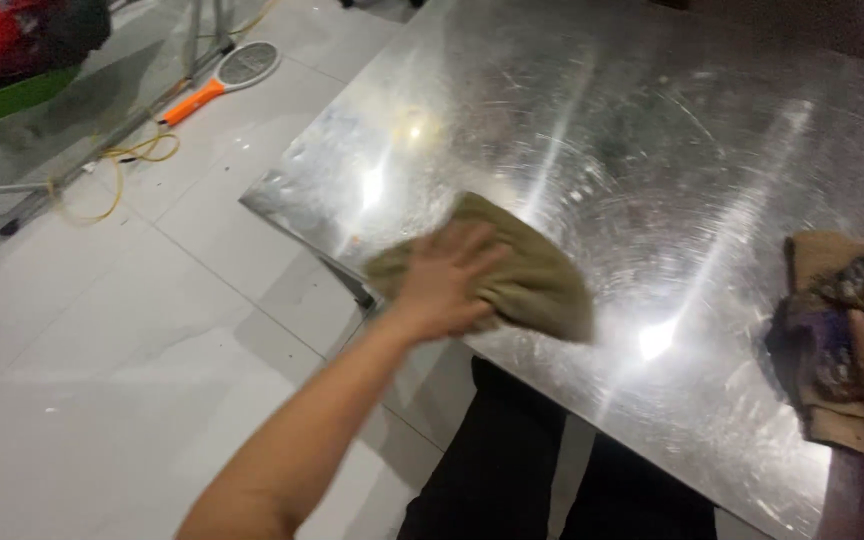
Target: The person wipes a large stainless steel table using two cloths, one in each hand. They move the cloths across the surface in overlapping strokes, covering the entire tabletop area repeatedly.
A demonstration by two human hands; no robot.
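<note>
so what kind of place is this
Probably a home or small workshop: a shiny metal table being wiped with an olive cloth, white floor tiles, and an orange-handled racket-shaped swatter on the floor.

An olive-green cloth (524, 275) lies bunched near the shiny metal table's (652, 150) front edge.

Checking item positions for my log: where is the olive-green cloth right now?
In the head view, the olive-green cloth lies under the left hand on the metal table, near its left front edge.
</note>
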